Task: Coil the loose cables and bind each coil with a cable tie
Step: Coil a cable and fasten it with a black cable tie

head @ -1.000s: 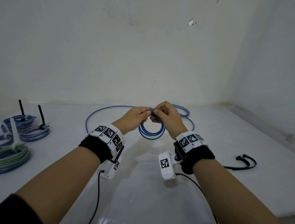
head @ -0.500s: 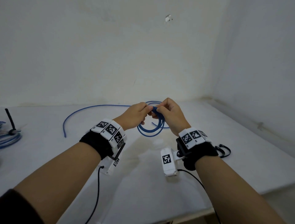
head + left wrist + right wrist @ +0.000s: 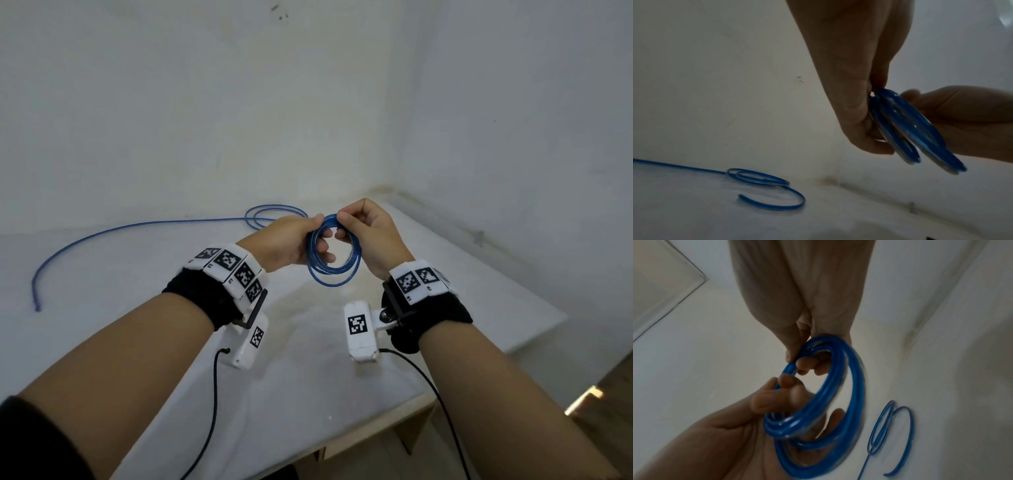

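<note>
Step in hand: coiling; binding not yet begun, and no cable tie shows in any view. Both hands hold one blue cable coil (image 3: 334, 251) in the air between them, above the white table (image 3: 308, 377).

Left hand (image 3: 291, 245): fingers curled round the coil's left side, thumb on top near the crown; several fingertips pass through the ring. Right hand (image 3: 368, 234): thumb and forefinger pinch the crown of the coil, remaining fingers curled behind its right side. Turns hang below the pinch as a roughly round bundle, slightly splayed at the bottom in the left wrist view.

A second loose blue cable (image 3: 137, 228) lies on the table beyond and left of the left hand, a couple of slack loops at its far end, the rest trailing leftward to a free tip. Apart from the held coil; no join between them visible.

Judgement: next move calls for closing up the splayed turns, keeping one hand clamped on the bundle, and freeing the other to fetch a tie. Risk: turns springing open if the pinch relaxes.
</note>
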Demonstrator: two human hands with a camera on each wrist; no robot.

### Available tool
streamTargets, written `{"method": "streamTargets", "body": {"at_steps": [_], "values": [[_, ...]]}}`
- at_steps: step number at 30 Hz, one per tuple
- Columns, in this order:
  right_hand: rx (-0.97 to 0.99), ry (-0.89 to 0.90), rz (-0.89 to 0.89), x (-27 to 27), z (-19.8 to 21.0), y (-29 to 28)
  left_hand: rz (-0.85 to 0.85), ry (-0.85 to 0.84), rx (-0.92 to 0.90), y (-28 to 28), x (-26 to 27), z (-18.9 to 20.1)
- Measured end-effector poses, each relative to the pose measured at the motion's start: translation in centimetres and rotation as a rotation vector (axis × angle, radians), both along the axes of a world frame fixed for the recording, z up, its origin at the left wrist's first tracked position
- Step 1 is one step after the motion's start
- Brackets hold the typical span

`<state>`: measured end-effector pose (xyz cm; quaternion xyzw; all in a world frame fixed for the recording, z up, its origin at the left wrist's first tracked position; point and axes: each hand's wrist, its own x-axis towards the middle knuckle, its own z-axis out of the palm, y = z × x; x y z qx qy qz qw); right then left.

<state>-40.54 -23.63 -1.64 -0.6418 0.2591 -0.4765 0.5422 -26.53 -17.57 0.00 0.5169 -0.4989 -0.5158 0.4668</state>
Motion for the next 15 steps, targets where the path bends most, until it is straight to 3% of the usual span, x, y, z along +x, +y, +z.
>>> {"method": "streamTargets", "body": {"at_steps": [9,15], "values": [[-0.026,0.223,-0.018,-4.6,0.5,-1.3,0.08,-0.072,-0.171,-3.1,-4.3,-0.3],[0.153,0.127,0.047,-6.6,-0.4,-1.7,0.107,0.036,-0.214,-4.2,-5.8,-0.5]]}}
